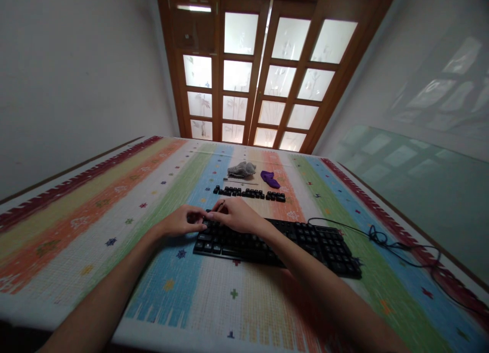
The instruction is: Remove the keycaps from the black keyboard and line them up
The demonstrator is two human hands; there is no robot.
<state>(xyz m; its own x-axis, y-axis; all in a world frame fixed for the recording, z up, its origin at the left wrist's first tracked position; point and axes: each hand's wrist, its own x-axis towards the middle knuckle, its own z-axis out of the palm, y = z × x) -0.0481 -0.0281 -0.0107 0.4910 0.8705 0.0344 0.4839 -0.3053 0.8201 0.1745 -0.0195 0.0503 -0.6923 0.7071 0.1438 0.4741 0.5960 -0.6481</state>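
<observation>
On the striped-cloth counter (221, 292), both hands, left (186, 219) and right (239, 215), worked at the black keyboard's (244, 246) upper left corner, each grip nearly closed, loose keycaps (250, 193) lined up beyond!

Paned doors (280, 81), striped tablecloth (95, 231), pale wall (80, 68)

Whatever the right hand's (239, 215) fingertips touch on the keyboard (305, 243) seems hidden.
</observation>
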